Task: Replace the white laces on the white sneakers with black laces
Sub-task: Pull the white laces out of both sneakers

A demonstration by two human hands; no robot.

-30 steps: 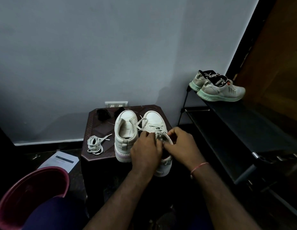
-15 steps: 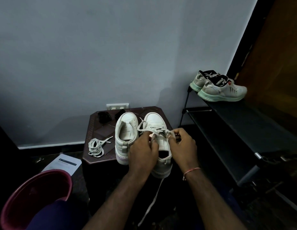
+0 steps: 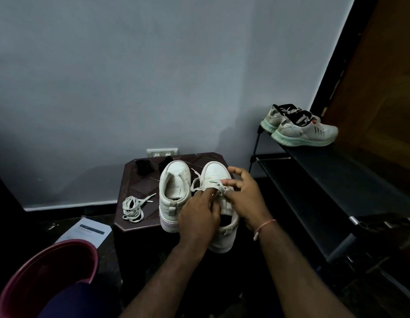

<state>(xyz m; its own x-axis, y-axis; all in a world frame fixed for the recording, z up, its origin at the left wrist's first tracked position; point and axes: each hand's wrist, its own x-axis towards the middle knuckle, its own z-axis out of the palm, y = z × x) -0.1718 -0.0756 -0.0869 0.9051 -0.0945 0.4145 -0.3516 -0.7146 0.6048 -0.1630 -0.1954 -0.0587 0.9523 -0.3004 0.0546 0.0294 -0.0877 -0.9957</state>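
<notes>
Two white sneakers stand toe-away on a small dark brown table (image 3: pixel 130 180). The left sneaker (image 3: pixel 174 191) has no lace. The right sneaker (image 3: pixel 216 171) still carries a white lace (image 3: pixel 199 181), loosened across its eyelets. My left hand (image 3: pixel 199 216) pinches that lace over the tongue. My right hand (image 3: pixel 245 193) pinches the lace from the right side, its other fingers spread. A removed white lace (image 3: pixel 133 207) lies coiled on the table's left. Two black lace bundles (image 3: pixel 143 167) sit at the table's back.
A dark shoe rack (image 3: pixel 337 191) stands at the right with a pair of grey running shoes (image 3: pixel 302 127) on top. A maroon bucket (image 3: pixel 46 276) sits at lower left, beside a paper sheet (image 3: pixel 87 230) on the floor. A wall socket (image 3: pixel 161 152) is behind the table.
Both hands have shifted slightly up the right sneaker's lacing. My right hand's fingers have spread out while it pulls the white lace looser.
</notes>
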